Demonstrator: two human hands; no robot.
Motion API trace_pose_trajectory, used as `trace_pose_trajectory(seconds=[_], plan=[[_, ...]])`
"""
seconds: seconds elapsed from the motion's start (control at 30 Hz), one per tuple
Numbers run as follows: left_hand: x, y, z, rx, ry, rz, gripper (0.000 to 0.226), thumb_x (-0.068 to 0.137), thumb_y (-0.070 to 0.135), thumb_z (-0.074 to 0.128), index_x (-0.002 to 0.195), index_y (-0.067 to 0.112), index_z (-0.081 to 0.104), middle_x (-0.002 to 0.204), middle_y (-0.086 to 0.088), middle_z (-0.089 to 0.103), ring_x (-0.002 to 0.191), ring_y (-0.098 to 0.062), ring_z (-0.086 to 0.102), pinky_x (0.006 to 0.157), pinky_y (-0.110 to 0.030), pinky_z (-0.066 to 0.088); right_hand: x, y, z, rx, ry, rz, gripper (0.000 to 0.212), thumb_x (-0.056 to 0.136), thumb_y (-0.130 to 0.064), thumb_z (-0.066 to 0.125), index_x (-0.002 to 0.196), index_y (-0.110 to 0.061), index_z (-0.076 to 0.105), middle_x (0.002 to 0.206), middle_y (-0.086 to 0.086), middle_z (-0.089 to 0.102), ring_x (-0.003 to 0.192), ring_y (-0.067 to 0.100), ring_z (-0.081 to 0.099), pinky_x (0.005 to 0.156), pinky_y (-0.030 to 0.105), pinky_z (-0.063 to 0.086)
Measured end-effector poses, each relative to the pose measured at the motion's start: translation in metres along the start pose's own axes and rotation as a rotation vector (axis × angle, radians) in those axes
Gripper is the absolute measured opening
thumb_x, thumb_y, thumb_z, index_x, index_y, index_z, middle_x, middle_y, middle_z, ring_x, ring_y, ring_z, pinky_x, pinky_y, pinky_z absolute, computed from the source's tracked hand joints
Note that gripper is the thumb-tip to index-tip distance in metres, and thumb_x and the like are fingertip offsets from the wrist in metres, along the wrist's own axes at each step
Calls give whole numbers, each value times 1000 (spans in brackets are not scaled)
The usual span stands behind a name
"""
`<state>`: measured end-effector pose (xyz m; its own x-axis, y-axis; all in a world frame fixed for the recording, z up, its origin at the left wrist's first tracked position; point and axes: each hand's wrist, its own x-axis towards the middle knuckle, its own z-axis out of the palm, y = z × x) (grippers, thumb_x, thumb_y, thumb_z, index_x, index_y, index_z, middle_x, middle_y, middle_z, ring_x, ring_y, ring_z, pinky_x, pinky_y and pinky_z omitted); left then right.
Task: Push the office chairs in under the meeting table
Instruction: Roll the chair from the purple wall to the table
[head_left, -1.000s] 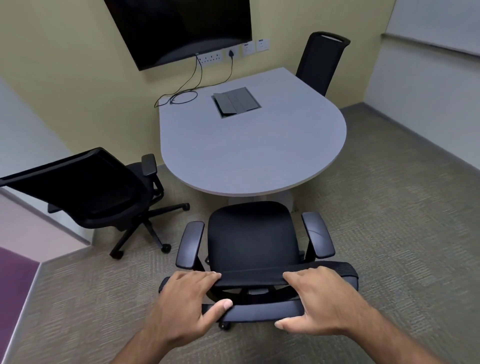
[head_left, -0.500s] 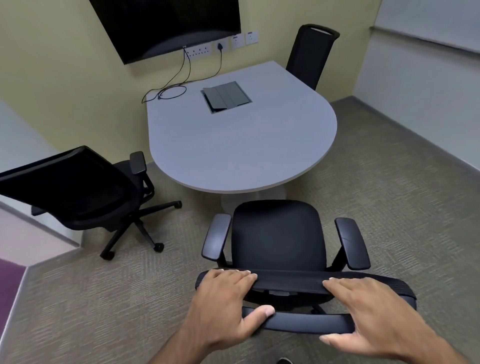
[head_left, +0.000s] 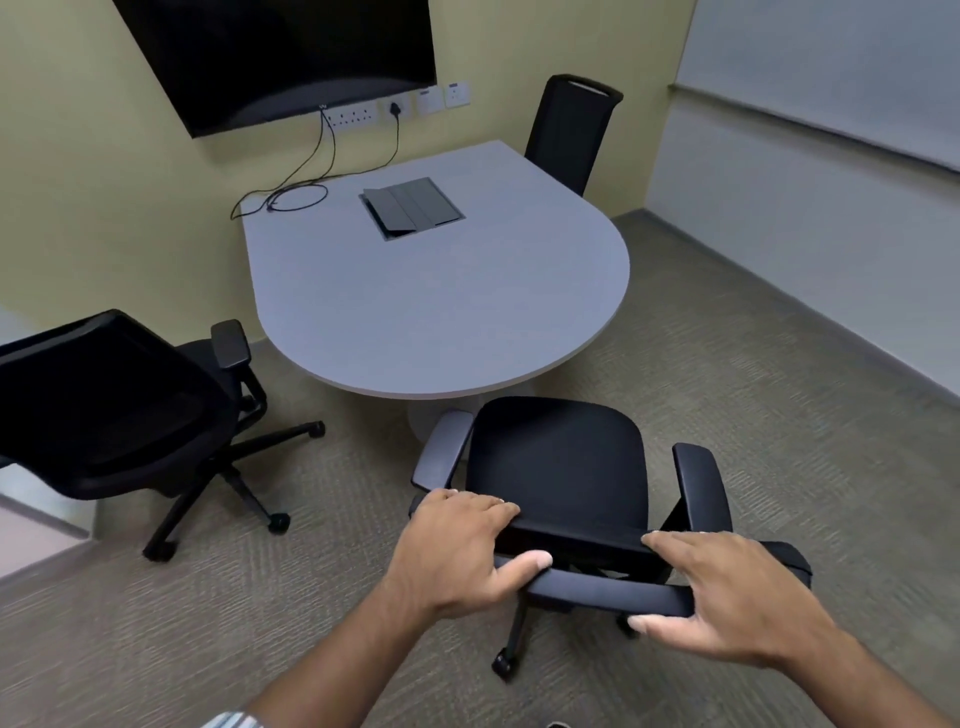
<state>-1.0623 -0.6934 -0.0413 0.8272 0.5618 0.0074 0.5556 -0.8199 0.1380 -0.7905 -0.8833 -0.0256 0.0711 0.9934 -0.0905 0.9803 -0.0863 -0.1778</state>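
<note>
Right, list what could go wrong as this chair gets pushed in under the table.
1. The armrests of the held chair sit high; they may knock the rim of the meeting table instead of sliding under.
2. The seat points slightly off from the table's pedestal, so the chair's base could bump it.
3. Both the left hand and right hand grip the backrest top, so a hard shove might tilt the chair rather than roll it.

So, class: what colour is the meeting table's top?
Plain light grey meeting table, clearest in the head view.
</note>
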Motion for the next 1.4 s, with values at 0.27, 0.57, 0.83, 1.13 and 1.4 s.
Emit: trace_pose_trajectory(seconds=[0.27, 0.57, 0.83, 1.13, 1.4], plan=[[39, -41, -8, 48, -21, 64, 89, 99, 88, 16, 128, 27, 74, 112, 9, 79, 104, -15, 72, 93, -44, 53, 37, -11, 5, 11, 22, 45, 70, 79, -99, 47, 80, -29, 45, 72, -11, 56, 69, 15, 55, 64, 39, 48], [74, -69, -10, 68, -19, 93, 95, 97, 92, 9, 134, 32, 73, 112, 10, 79, 102, -13, 71, 92, -44, 53, 72, -4, 2, 44, 61, 27, 70, 79, -96, 49, 73, -27, 41, 65, -9, 51, 63, 13, 52, 56, 38, 42], [61, -55, -5, 35, -9, 58, 88, 100, 88, 16, 127, 28, 75, 109, 9, 79, 98, -11, 71, 93, -42, 54, 63, 4, 3, 39, 71, -26, 67, 79, -92, 53, 77, -26, 40, 68, -11, 49, 63, 16, 50, 57, 38, 40], [34, 14, 16, 8, 20, -64, 90, 99, 91, 16, 116, 23, 73, 104, 9, 77, 96, -13, 69, 95, -40, 51, 38, 62, -6, -63, 88, -173, 65, 78, -88, 62, 95, -25, 63, 80, -13, 61, 71, 15, 61, 63, 32, 32], [15, -9, 11, -5, 55, -89, 84, 100, 89, 23, 114, 24, 74, 101, 11, 76, 95, -11, 68, 95, -37, 51, 40, 28, 1, 54, 65, -174, 64, 82, -87, 58, 92, -23, 57, 81, -11, 58, 74, 17, 60, 77, 38, 51]])
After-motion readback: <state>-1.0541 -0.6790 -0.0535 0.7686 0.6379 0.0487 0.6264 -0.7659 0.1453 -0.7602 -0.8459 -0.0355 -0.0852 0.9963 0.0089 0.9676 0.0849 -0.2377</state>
